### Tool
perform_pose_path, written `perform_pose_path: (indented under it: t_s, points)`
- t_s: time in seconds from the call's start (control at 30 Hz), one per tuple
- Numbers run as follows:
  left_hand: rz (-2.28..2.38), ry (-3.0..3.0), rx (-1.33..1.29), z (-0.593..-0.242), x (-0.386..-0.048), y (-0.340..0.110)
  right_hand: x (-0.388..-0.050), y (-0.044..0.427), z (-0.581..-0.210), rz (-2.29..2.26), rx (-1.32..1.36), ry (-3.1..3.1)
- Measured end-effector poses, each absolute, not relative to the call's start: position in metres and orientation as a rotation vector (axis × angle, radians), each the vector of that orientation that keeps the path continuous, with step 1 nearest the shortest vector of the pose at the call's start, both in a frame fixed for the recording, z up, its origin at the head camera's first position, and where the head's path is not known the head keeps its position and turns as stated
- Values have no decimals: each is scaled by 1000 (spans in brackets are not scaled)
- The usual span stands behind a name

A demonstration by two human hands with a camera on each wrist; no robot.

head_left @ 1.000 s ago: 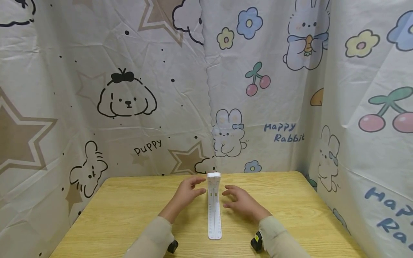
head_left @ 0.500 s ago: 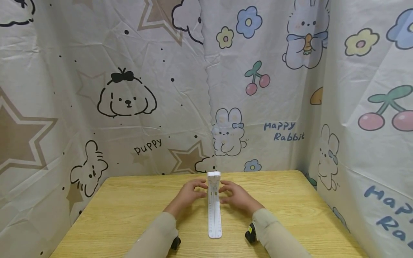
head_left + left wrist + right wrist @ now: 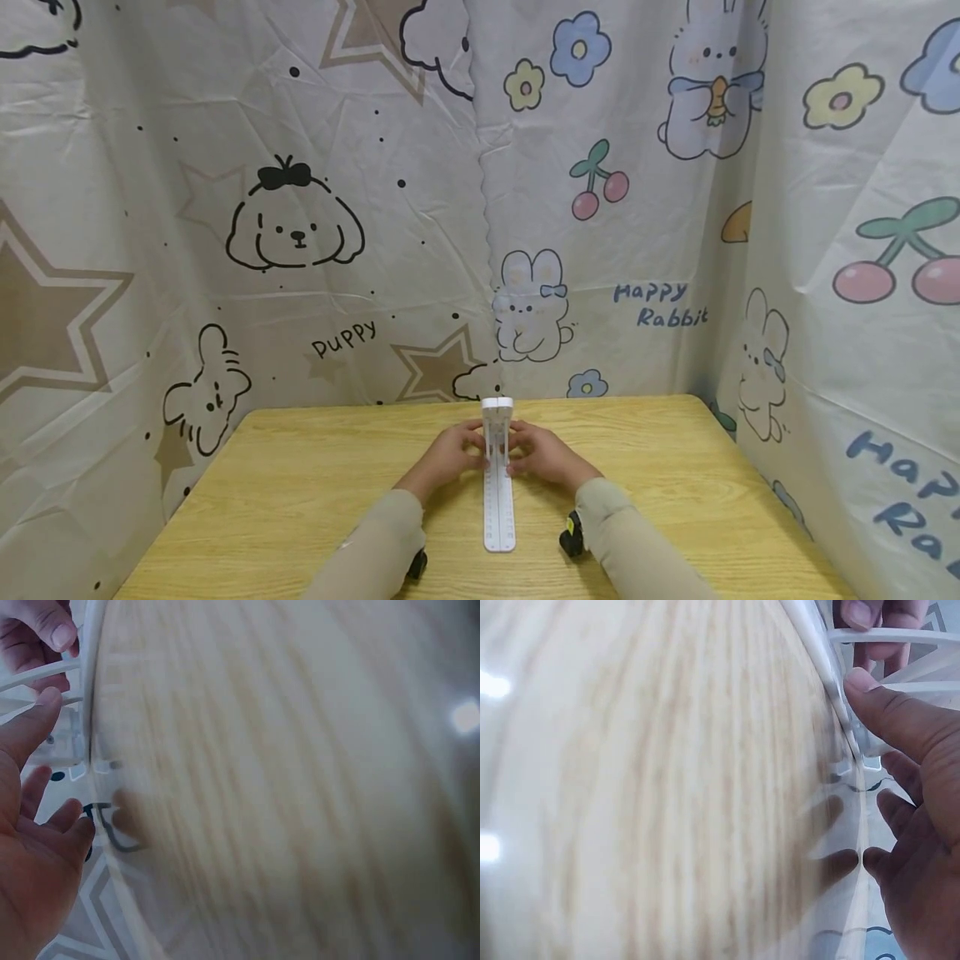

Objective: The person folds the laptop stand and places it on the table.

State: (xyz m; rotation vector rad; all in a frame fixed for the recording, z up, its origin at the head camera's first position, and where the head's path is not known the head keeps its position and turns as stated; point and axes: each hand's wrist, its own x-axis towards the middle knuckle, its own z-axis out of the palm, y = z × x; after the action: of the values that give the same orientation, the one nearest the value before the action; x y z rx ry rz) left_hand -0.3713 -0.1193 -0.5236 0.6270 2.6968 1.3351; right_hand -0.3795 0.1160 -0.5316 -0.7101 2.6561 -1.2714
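Observation:
A white folding stand (image 3: 498, 508) has its long flat base on the table and a raised part at the far end. On its left side, my left hand (image 3: 450, 455) holds a thin side strut, thumb in front and fingers partly hidden behind. My right hand (image 3: 546, 456) holds the matching strut on the other side. In the left wrist view, the thumb of my left hand (image 3: 37, 855) touches a white strut (image 3: 45, 673), its lower fingers loosely bent off the stand. The right wrist view has my right hand (image 3: 922, 817) with its thumb against a strut (image 3: 922, 687).
The wood-grain table (image 3: 300, 492) ends at a patterned curtain (image 3: 420, 208) behind and at both sides. Dark wrist cameras sit below the left sleeve (image 3: 375, 542) and the right sleeve (image 3: 630, 533).
Both hands have moved inward from either side of the stand and taken hold of its struts. Two struts now show apart from the middle of the stand.

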Motion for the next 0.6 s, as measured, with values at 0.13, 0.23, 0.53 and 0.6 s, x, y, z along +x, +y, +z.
perform_pose_path:
  t_s: [0.13, 0.23, 0.53, 0.6]
  points:
    - [1299, 2699, 628, -524, -372, -119, -381, 115, -533, -1251, -726, 2674]
    - [1280, 2701, 625, -524, -372, -118, -382, 113, -535, -1231, -749, 2689]
    - [1140, 2772, 684, -530, -377, -116, -385, 108, -538, -1140, -830, 2792]
    - [1142, 2769, 686, -530, -378, -116, -385, 108, -537, -1157, -816, 2795]
